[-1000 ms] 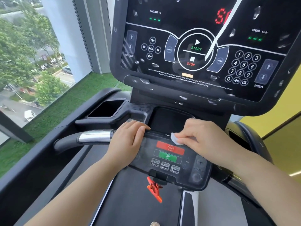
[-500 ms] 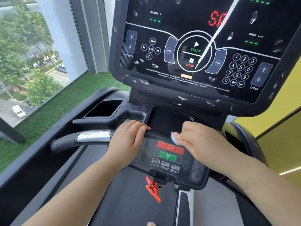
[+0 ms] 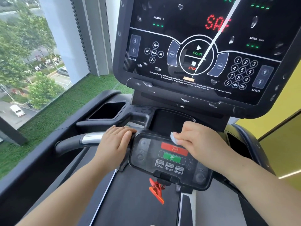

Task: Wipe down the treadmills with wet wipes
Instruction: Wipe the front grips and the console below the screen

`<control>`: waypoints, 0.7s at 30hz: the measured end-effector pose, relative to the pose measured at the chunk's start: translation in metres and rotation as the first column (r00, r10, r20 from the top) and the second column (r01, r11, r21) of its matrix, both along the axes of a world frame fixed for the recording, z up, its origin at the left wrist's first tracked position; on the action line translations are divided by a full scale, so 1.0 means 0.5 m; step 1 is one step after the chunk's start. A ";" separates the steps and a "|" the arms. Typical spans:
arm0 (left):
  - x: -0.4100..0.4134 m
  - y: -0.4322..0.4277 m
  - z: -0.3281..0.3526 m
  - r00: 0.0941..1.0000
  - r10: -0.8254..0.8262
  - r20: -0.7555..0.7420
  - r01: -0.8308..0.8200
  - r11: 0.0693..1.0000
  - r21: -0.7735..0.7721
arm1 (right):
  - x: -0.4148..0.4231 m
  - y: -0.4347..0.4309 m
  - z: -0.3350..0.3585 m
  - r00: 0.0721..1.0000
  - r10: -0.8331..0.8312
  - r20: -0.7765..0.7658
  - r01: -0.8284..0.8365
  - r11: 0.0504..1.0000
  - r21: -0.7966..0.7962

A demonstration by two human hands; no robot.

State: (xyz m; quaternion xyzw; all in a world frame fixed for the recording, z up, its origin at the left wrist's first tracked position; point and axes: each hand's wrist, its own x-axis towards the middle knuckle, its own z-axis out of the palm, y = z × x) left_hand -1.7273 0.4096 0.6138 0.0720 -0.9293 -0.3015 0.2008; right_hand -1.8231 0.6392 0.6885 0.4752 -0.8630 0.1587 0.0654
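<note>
Across the upper frame, the treadmill console, speckled with droplets, reading "SAF" in red. Below, the dark running belt. Over it, the lower control panel, filmed with moisture. Laid flat where the chromed handlebar meets the panel's left edge, the left hand, fingers straight, holding nothing. Apart from it, at the panel's top edge, the right hand. Hanging under the panel, an orange-red safety clip. Pinched in the right fingertips, just above the red stop button, the crumpled wet wipe.
</note>
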 end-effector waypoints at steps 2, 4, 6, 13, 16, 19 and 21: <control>0.000 -0.008 -0.004 1.000 -0.016 0.019 0.015 0.999 0.031 | 0.001 -0.022 0.002 1.000 0.013 -0.021 -0.013 1.000 0.014; -0.003 -0.011 -0.001 0.999 -0.032 0.023 0.031 0.999 0.039 | 0.005 -0.060 0.003 0.998 0.051 -0.032 -0.051 0.999 0.014; -0.004 -0.014 -0.004 0.999 -0.051 0.018 0.051 0.999 0.006 | 0.011 -0.104 0.002 0.995 0.096 -0.038 -0.096 0.995 0.015; 0.001 -0.017 -0.010 0.998 -0.052 -0.019 0.052 0.999 -0.003 | 0.019 -0.138 0.000 0.991 0.133 -0.013 -0.133 0.991 0.013; 0.001 -0.018 -0.011 0.999 -0.049 -0.008 0.049 0.999 -0.008 | 0.012 -0.073 0.014 0.994 0.028 0.109 -0.031 0.999 0.034; -0.001 -0.016 -0.014 0.999 -0.031 -0.008 0.031 0.999 -0.044 | 0.010 -0.036 0.025 0.985 -0.030 0.172 0.025 0.999 0.029; -0.002 -0.016 -0.014 0.999 -0.029 0.013 0.030 0.999 -0.041 | 0.012 -0.052 0.022 0.988 -0.029 0.151 0.023 0.999 0.044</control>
